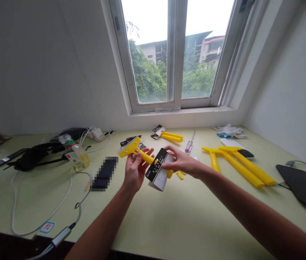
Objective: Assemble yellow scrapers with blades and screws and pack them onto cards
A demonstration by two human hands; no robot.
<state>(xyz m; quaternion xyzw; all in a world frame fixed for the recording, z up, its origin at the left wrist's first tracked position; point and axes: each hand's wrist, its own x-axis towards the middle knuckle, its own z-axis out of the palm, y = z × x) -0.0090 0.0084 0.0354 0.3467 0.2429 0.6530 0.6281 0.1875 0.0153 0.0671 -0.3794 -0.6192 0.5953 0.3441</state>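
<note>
A: State the position of the one yellow scraper (pixel 145 157).
B: Frame centre, slightly low. Left hand (pixel 136 167): thumb and fingers closed around it. Right hand (pixel 182 163): pinching one folded card (pixel 157 167), which covers part of it.
A: List nearby items.
B: One screwdriver (pixel 189 146), right of centre; three yellow handles (pixel 246 170), right side; one bottle (pixel 77 158), left side.

the scraper (pixel 147 157) looks like smooth yellow plastic with a low sheen, and the folded card (pixel 157 165) like thin, smooth printed paper. the bottle (pixel 79 159) is clear, glossy plastic, the screwdriver (pixel 188 147) joins bare metal to translucent plastic, and the tabletop (pixel 142 227) is smooth and mostly matt.
</note>
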